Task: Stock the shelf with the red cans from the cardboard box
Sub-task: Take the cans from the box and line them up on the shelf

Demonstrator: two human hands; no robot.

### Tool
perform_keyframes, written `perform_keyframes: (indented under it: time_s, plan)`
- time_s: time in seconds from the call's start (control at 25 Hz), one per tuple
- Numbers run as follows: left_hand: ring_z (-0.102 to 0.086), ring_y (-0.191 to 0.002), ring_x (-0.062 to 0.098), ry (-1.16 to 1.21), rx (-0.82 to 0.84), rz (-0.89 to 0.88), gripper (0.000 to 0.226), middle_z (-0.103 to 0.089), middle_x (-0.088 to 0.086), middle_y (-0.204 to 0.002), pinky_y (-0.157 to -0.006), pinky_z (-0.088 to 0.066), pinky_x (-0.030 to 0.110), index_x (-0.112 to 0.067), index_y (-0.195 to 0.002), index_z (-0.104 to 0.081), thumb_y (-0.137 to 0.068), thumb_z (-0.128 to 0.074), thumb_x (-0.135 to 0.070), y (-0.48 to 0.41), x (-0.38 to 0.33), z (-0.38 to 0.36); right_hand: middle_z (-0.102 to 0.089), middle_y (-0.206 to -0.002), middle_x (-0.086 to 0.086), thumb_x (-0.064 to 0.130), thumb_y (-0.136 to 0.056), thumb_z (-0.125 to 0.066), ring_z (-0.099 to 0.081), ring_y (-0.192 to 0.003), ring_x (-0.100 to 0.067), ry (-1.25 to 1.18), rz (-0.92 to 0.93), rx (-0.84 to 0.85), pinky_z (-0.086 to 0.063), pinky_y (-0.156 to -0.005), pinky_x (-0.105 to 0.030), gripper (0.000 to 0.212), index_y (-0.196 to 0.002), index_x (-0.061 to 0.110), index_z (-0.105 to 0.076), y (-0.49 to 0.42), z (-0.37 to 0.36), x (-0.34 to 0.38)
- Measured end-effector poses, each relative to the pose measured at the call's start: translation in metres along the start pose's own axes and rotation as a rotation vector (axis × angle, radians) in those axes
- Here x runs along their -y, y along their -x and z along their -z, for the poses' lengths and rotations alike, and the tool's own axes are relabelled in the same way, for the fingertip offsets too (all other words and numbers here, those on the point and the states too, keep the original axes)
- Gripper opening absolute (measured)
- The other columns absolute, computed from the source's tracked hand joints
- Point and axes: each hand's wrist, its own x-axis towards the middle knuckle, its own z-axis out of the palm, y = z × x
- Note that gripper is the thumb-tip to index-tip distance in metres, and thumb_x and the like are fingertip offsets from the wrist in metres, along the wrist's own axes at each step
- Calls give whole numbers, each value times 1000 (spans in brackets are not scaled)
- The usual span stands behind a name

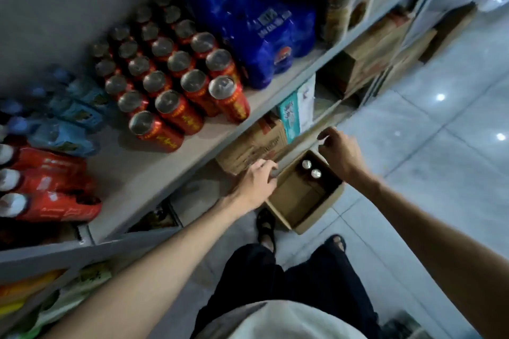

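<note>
Head view, with the cardboard box taken as the landmark throughout. Largest item: the shelf, rising above and to the left of the box, carries a block of red cans standing upright in rows, with free board in front of them on the side nearer the box. The box itself sits on the floor at the foot of the shelf, open at the top and almost empty; two can tops show in its far corner, touching one another. The left hand rests at the box's left rim, fingers curled over the edge, apparently gripping the rim rather than a can. The right hand hangs just beyond the far rim, above and to the right of the two cans, its grip loosely released and holding nothing. Judgement: each can is rigid, smooth-walled and probably full, hence moderately heavy and liable to slip or dent if dropped; the sound hold is around the side wall below the top rim. The two cans lie between the hands, nearer the right, untouched by either.
</note>
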Motion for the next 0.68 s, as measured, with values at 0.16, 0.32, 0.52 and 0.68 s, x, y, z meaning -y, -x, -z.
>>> perform_keyframes:
  time_s: [0.16, 0.32, 0.52, 0.68]
  plan:
    - [-59, -117, 27, 59, 262, 171, 32, -64, 14, -123, -94, -41, 28, -7, -123, -60, -92, -59, -15, -78, 25, -102, -69, -88, -15, 4, -78, -63, -64, -82, -34, 27, -223, 69, -41, -64, -31, 18, -95, 9, -67, 8, -50, -124]
    - [-45, -133, 29, 34, 355, 282, 51, -48, 16, -143, -107, -36, 34, -10, -142, -41, -93, -55, -16, -166, 78, -236, -68, -98, -9, 15, -83, -65, -63, -90, -29, 65, -376, 267, -50, -76, -33, 27, -110, 13, -63, -11, -154, -243]
    - [-14, -150, 34, -78, 308, 331, 75, 1, 15, -164, -119, -20, 39, -15, -156, -10, -94, -54, -17, -265, 167, -388, -51, -119, -12, 41, -80, -71, -58, -102, -33, 162, -339, 401, -51, -85, -48, 66, -133, 15, -42, -82, -302, -364]
    - [0, -150, 42, -351, 231, 185, 89, 12, 17, -163, -122, -9, 50, -17, -156, 5, -93, -56, -31, -306, 224, -459, -40, -131, -15, 46, -70, -79, -56, -105, -40, 239, -304, 338, -52, -81, -48, 95, -145, 18, -27, -147, -383, -426]
